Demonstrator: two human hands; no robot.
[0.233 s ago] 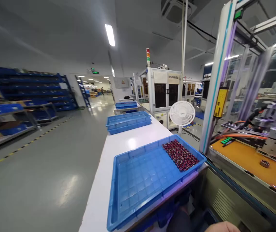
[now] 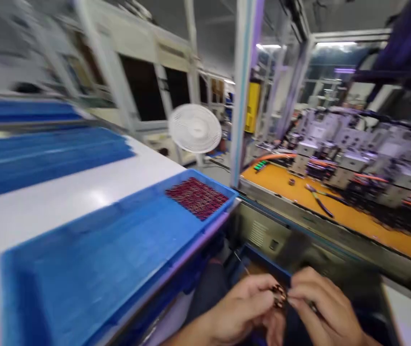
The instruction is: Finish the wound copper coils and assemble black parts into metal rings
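My left hand [image 2: 252,307] is closed round a small round copper-coloured coil part [image 2: 279,295], its thumb and fingers gripping the left side. My right hand [image 2: 322,305] pinches at the part's right edge with thumb and forefinger. Whether a wire end lies in that pinch is too small to tell. Both hands are low in the head view, above my lap. To their left, a large blue tray [image 2: 100,254] lies on a white table [image 2: 147,166]. A block of small dark red parts [image 2: 197,198] fills its far right corner.
An orange machine bed [image 2: 273,185] with metal fixtures stands to the right behind a frame post [image 2: 243,96]. Pliers [image 2: 317,199] lie on the bed. A white fan [image 2: 195,128] stands behind the tray. A stack of blue trays [image 2: 46,156] is further left.
The view has swung right and down, blurring the left side. Both hands and the coil part are now in sight; before, only part of one hand showed at the bottom edge.
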